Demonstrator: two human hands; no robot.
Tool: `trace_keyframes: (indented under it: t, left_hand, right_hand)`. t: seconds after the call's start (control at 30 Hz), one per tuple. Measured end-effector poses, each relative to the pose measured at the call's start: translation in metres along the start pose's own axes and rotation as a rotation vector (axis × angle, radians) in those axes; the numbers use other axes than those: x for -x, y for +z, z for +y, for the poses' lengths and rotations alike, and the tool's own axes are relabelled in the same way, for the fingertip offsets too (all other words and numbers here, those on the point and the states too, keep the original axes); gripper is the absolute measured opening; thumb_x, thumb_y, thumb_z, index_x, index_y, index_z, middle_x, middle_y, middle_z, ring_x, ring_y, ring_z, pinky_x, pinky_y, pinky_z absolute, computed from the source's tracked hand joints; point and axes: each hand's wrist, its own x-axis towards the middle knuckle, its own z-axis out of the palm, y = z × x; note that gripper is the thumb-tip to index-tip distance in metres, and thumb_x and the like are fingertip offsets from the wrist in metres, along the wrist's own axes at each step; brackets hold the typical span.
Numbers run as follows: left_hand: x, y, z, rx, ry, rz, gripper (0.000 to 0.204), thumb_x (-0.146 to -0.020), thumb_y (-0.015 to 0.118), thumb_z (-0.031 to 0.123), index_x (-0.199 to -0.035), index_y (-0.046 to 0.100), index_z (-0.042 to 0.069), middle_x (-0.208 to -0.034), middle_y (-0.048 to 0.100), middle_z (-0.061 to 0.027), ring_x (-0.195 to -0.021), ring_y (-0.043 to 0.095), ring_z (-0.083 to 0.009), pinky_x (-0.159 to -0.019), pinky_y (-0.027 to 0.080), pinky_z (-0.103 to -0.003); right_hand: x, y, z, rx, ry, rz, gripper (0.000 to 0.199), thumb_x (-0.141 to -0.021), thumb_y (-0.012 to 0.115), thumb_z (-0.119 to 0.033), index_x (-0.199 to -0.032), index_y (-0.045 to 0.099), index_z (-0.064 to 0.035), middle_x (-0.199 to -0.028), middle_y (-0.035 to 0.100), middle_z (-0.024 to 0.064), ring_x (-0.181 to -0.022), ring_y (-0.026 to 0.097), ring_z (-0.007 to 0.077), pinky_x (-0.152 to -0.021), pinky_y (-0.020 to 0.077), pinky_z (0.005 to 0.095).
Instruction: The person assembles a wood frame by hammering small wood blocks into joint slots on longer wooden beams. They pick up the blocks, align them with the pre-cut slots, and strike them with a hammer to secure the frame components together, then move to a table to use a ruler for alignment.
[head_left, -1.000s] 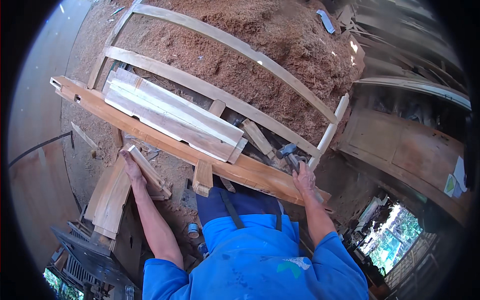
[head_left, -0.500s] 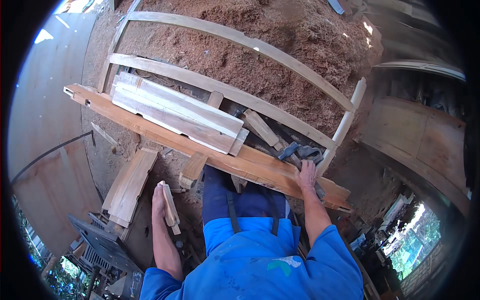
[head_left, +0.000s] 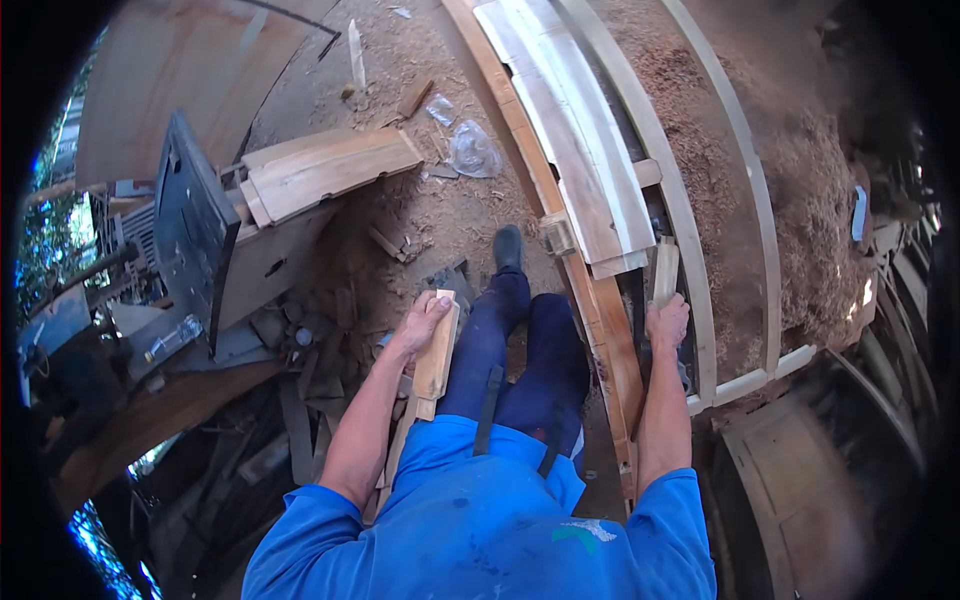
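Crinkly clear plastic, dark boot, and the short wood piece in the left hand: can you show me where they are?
Clear plastic [head_left: 474,150]: head view, middle of its crumpled heap.
Dark boot [head_left: 508,246]: head view, its upper side.
Short wood piece [head_left: 435,362]: head view, its long face.

We see hard daylight glaring through gaps at lower left and shining brightest on the wide, whitish planed wooden boards [head_left: 560,115]. Shadow dims the grey heap of wooden scraps [head_left: 297,430]; the short, pale wooden block [head_left: 436,350] stays crisp. Our fisheye bows the long, pale wooden rails [head_left: 760,215] within a black rim, haze blurring upper right.
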Motion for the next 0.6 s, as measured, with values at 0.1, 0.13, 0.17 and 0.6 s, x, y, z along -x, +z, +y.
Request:
trace_keyframes:
  t: [0.1,0.13,0.17,0.6]
  left_hand:
    - [-0.012,-0.003,-0.035,0.093,0.119,0.046,0.062,-0.095,0.063,0.054,-0.134,0.053,0.006,-0.119,0.065,-0.0135,-0.109,0.061,-0.0232,-0.095,0.049,-0.037]
    - [-0.024,-0.002,-0.044,0.103,0.191,0.055,0.064,-0.095,0.063,0.054,-0.135,0.052,0.006,-0.121,0.065,-0.014,-0.111,0.061,-0.0233,-0.096,0.048,-0.037]
    - [-0.029,-0.009,-0.076,0.13,0.226,0.12,0.066,-0.095,0.064,0.054,-0.137,0.051,0.005,-0.123,0.065,-0.0145,-0.112,0.061,-0.0234,-0.097,0.048,-0.037]
    - [-0.013,0.01,-0.148,0.376,0.161,0.271,0.051,-0.098,0.057,0.046,-0.122,0.055,0.001,-0.112,0.067,-0.0241,-0.108,0.065,-0.0381,-0.091,0.05,-0.046]
  right_hand:
    - [0.018,-0.015,0.03,-0.06,-0.126,0.098,0.06,-0.082,0.07,-0.037,-0.125,0.052,0.0009,-0.105,0.062,0.0251,-0.101,0.063,0.0401,-0.085,0.0519,0.0484]
    - [0.024,-0.017,0.045,-0.069,-0.158,0.145,0.06,-0.082,0.068,-0.037,-0.125,0.052,0.0022,-0.097,0.063,0.024,-0.095,0.065,0.0374,-0.081,0.053,0.0457]
    - [0.047,-0.037,0.015,-0.273,-0.004,-0.017,0.056,-0.084,0.066,-0.033,-0.125,0.052,0.003,-0.094,0.063,0.0209,-0.089,0.066,0.0319,-0.073,0.0543,0.0418]
    - [0.321,-0.041,-0.173,-0.312,-0.526,-0.273,0.06,-0.086,0.068,-0.022,-0.133,0.045,0.0055,-0.11,0.064,0.0258,-0.094,0.066,0.0347,-0.086,0.0532,0.0422]
